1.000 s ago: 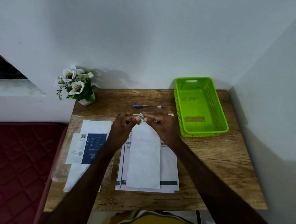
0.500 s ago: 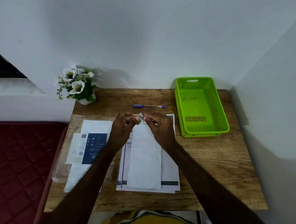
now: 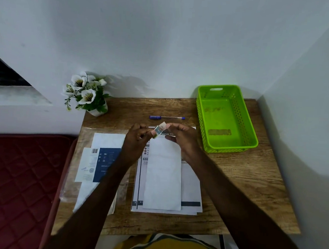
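Greenish illegible slip (image 3: 159,131) pinched between left hand (image 3: 137,140) and right hand (image 3: 180,139).

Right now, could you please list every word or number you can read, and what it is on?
"rganize Clo": heading on the printed sheet, partly hidden.
Text on the blue leaflet with barcode: too small to read.
Print on the small slip pinched by left hand and right hand: blurred.

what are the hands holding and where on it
A small printed slip, held between both hands. The left hand pinches its lower end and the right hand pinches its upper end, each with the fingertips.
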A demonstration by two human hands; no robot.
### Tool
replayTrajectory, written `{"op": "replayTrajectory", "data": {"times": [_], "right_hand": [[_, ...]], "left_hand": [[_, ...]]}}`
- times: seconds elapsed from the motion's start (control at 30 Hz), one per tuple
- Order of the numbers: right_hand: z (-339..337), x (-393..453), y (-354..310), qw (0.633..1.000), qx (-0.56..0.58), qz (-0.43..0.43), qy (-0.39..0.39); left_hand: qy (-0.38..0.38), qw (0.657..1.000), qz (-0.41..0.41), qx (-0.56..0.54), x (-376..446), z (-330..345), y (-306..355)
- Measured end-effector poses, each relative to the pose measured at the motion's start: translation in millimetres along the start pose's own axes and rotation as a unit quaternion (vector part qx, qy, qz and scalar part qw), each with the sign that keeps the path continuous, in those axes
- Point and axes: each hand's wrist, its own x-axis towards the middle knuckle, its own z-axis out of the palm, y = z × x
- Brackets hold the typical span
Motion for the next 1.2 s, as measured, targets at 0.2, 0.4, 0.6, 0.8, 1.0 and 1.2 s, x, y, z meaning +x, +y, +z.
{"op": "replayTrajectory", "data": {"times": [0.2, 0.4, 0.6, 0.8, 1.0, 1.2], "right_hand": [[-0.2, 5.8, -1.3, 0.983, 0.133, 0.129, 0.0], [-0.2, 7.3, 3.2, 0.972, 0.181, 0.152, 0.005], [-6.2, 12.6, -1.2, 0.979, 0.155, 0.13, 0.01], [-12.8, 5.2, 4.3, 0.98, 0.145, 0.136, 0.019], [-14.1, -0.5, 8.5, 0.979, 0.136, 0.149, 0.029], [-15.6, -4.6, 13.5, 0.98, 0.132, 0.143, 0.042]], "left_hand": [[-0.021, 0.998, 0.033, 0.055, 6.6, -6.9, 1.6], [-0.011, 0.989, 0.071, 0.131, 8.3, -8.8, -5.5], [0.051, 0.976, 0.048, 0.204, 19.7, -20.2, -19.3], [0.066, 0.909, 0.08, 0.404, 62.5, -40.5, -19.8], [0.048, 0.899, 0.06, 0.43, 79.2, -41.6, -20.1], [0.031, 0.901, 0.087, 0.425, 66.5, -33.5, -39.2]]}}
